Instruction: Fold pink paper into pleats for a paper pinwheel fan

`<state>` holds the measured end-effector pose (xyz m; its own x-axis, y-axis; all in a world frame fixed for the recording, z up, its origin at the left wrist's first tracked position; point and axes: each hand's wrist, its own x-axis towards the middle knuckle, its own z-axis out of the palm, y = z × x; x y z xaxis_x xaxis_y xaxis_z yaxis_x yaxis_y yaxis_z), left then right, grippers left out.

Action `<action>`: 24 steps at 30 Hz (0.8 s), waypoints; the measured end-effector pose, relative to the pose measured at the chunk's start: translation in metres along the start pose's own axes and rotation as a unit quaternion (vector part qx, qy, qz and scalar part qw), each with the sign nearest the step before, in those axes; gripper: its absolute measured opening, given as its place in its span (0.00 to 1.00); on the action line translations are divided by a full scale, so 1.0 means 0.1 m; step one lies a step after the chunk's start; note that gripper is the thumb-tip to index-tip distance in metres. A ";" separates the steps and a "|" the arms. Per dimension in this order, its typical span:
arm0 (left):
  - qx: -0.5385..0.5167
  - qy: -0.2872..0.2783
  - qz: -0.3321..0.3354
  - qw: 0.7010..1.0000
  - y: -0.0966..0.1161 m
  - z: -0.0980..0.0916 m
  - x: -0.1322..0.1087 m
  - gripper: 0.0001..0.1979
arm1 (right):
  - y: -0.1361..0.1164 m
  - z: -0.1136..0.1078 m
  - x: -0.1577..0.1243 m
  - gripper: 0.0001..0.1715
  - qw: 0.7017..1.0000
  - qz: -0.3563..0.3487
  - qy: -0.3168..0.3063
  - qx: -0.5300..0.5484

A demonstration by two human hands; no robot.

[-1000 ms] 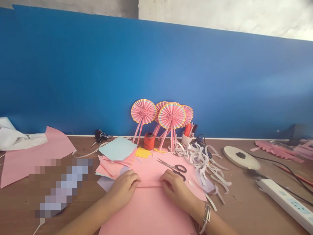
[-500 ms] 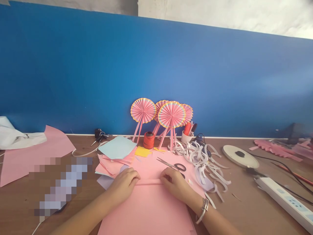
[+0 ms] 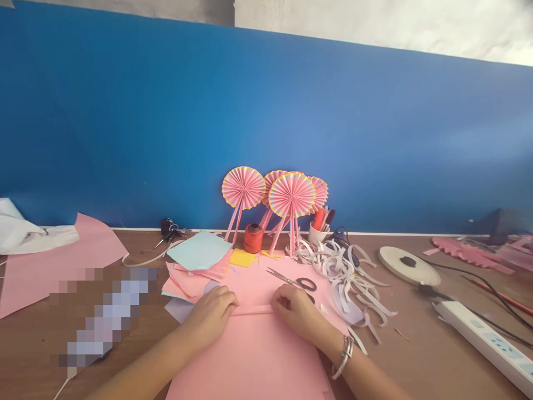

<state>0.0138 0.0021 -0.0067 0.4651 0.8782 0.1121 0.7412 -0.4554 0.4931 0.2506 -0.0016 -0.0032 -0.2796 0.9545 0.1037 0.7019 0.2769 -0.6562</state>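
Observation:
A large sheet of pink paper (image 3: 250, 355) lies in front of me, with a narrow fold across its far edge. My left hand (image 3: 215, 311) is closed on the left end of that fold, fingers curled together. At the fold's right end, my right hand (image 3: 295, 311) pinches the paper, fingertips bent under and partly hidden. A bracelet circles the right wrist. Just beyond the right hand lie scissors (image 3: 287, 278) with dark handles, on more pink paper. Light blue paper (image 3: 202, 251) tops a loose pile beyond the left hand.
Pink pleated paper fans (image 3: 292, 195) lean against the blue panel (image 3: 166, 111). An orange thread spool (image 3: 252, 240), a pen cup (image 3: 317, 233) and curled white paper strips (image 3: 341, 272) stand or lie nearby. On the right are a white disc (image 3: 395, 264) and a power strip (image 3: 487, 333).
Both hands stay on the fold. The right hand has shifted very slightly to the left; the rest looks the same.

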 end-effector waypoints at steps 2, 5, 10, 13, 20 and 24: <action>0.045 -0.008 0.009 0.999 0.02 0.00 -0.01 0.15 | 0.00 0.01 -0.01 0.10 1.000 -0.012 0.012 -0.020; 0.120 -0.019 0.031 0.992 0.06 0.00 -0.03 0.18 | 0.01 0.04 -0.03 0.14 0.996 -0.063 0.028 -0.049; 0.170 -0.001 0.145 0.975 0.07 0.03 -0.04 0.30 | 0.03 0.08 -0.08 0.27 0.974 -0.183 -0.027 -0.131; 0.183 0.001 0.178 0.967 0.02 0.04 -0.03 0.26 | 0.01 0.05 -0.08 0.25 0.962 -0.202 -0.044 -0.179; 0.146 0.025 0.164 0.975 -0.14 -0.06 -0.02 0.16 | 0.02 -0.13 -0.05 0.18 0.959 -0.198 -0.044 -0.199; 0.048 0.061 0.122 0.990 -0.20 -0.06 0.02 0.19 | 0.03 -0.14 -0.07 0.17 0.960 -0.202 -0.037 -0.191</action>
<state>-0.0032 0.0137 -0.0117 0.5781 0.7492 0.3232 0.6598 -0.6623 0.3551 0.2640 -0.0058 0.0043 -0.6158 0.7538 0.2291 0.7113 0.6570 -0.2498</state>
